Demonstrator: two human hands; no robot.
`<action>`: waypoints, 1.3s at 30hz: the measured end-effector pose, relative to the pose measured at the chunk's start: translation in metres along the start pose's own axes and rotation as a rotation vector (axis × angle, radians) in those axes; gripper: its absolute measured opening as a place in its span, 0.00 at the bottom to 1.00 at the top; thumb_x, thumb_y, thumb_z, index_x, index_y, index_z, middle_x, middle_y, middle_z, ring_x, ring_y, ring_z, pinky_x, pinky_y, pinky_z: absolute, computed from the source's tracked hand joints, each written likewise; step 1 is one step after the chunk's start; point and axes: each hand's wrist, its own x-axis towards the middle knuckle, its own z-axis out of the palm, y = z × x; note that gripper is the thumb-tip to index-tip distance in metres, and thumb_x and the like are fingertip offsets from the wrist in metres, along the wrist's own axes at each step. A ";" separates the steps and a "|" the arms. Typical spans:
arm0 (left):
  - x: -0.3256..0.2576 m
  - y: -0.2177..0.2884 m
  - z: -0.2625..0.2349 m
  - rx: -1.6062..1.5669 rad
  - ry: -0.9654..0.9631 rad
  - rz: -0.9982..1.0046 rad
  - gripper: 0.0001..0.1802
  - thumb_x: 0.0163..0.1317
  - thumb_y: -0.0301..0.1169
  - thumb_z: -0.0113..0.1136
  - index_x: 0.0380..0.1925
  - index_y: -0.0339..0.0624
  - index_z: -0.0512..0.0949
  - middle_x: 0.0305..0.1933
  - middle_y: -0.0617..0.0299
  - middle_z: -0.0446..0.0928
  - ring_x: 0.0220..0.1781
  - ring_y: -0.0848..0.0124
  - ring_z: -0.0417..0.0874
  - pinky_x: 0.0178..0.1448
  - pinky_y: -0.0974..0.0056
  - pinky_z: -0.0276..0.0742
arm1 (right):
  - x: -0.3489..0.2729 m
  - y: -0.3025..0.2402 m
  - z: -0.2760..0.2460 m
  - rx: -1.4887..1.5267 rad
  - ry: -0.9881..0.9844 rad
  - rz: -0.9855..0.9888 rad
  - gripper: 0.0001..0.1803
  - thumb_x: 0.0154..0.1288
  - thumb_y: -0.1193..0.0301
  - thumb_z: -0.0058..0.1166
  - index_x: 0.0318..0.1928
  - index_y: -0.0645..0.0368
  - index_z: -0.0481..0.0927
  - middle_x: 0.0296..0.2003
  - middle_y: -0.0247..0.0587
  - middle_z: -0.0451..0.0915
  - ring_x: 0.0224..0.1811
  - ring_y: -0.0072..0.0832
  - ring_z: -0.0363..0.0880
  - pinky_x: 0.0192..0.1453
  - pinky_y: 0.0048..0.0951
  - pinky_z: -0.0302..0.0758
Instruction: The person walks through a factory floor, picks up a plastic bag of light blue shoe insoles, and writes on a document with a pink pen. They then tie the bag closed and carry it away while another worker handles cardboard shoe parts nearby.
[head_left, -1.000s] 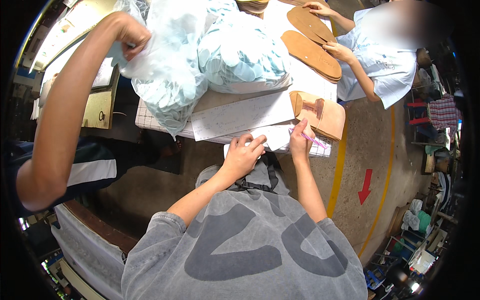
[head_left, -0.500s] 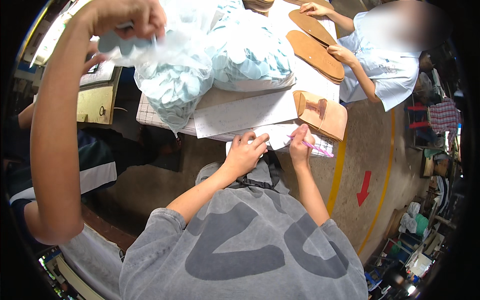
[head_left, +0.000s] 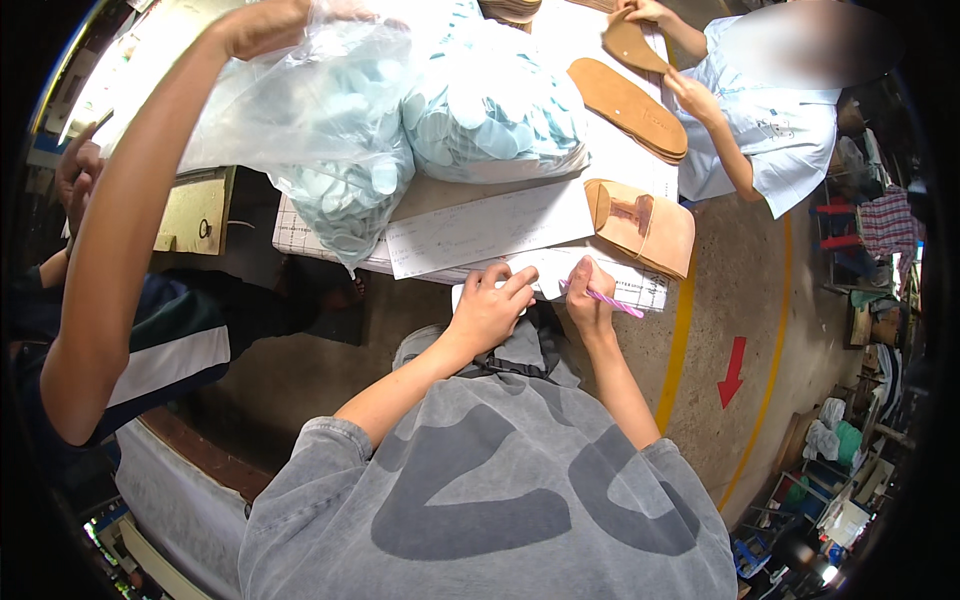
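My right hand (head_left: 591, 300) is closed round a pink-and-purple pen (head_left: 618, 303), its tip end over white paper (head_left: 548, 268) at the table's near edge. Close by on the left, my left hand (head_left: 490, 306) curls its bent fingers over a small white piece (head_left: 457, 296), mostly hidden under the palm. Beyond both hands lies a long white sheet (head_left: 480, 232) with handwriting. A banded stack of tan insole-shaped pieces (head_left: 655, 232) rests to its right.
Two clear bags of pale blue oval pieces (head_left: 350, 190) (head_left: 495, 115) stand on the table. A co-worker's arm (head_left: 125, 240) reaches in from the left. At the far right another person handles a brown insole (head_left: 630, 42) above more insoles (head_left: 628, 108).
My right hand and the pen have shifted slightly left. My left hand stays put. The left co-worker's hand has moved right, pulling up the bag's plastic; the other person has lifted and bent an insole.
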 end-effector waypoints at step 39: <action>-0.004 -0.005 0.000 -0.075 0.013 -0.012 0.09 0.67 0.35 0.69 0.44 0.48 0.82 0.68 0.69 0.79 0.62 0.55 0.79 0.57 0.49 0.78 | 0.007 -0.010 -0.033 0.426 0.020 0.387 0.33 0.92 0.51 0.32 0.28 0.58 0.70 0.18 0.33 0.70 0.17 0.19 0.66 0.21 0.25 0.64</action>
